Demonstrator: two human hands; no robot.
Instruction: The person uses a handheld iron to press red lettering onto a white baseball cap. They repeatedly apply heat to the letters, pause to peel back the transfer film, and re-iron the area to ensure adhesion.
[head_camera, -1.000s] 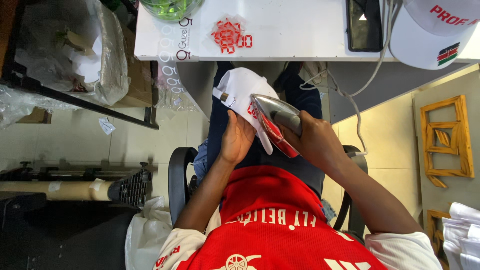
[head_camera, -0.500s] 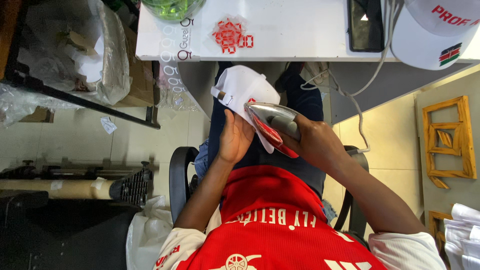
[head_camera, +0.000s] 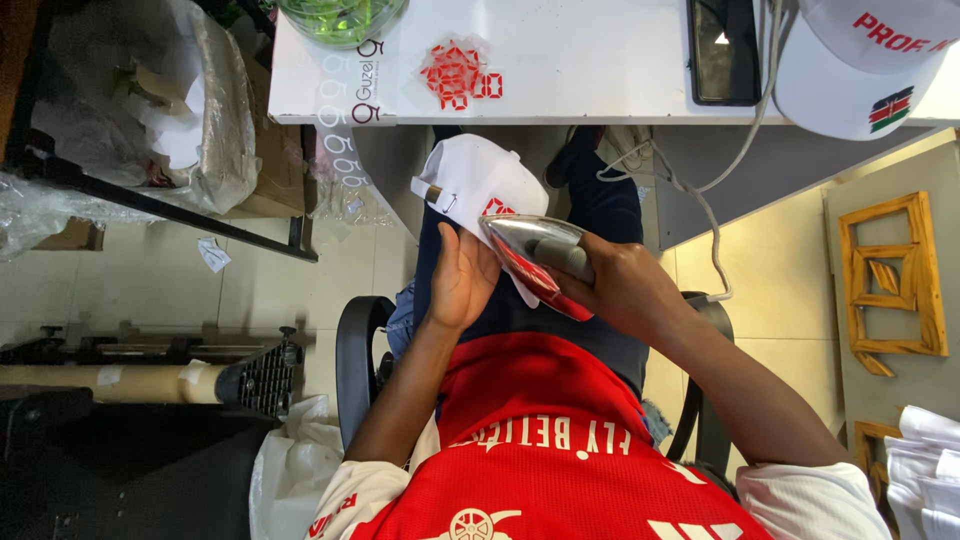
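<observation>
Two hands met over the person's lap, just below the edge of the white table (head_camera: 600, 80). The left hand (head_camera: 462, 280) was cupped under a white cap (head_camera: 475, 180), supporting it from inside or behind, fingers spread against the fabric. The right hand (head_camera: 620, 290) was wrapped around the handle of a small iron (head_camera: 530, 250) with a silvery body and a red underside, pressed against the cap where a red design showed. As a judgement, the main risk was heat: the left palm backed the fabric right where the soleplate pressed, so a slip or a long press could burn the skin or scorch the cloth, and a shift of the curved cap could smear or crease the red transfer. The iron's long axis ran diagonally, its tip pointing up and left toward the table, its heel toward the person's red shirt (head_camera: 560, 460). On the table, beyond the cap, lay red cut-out figures (head_camera: 455, 75), a dark phone (head_camera: 722, 50) and a second white cap (head_camera: 870, 60).
</observation>
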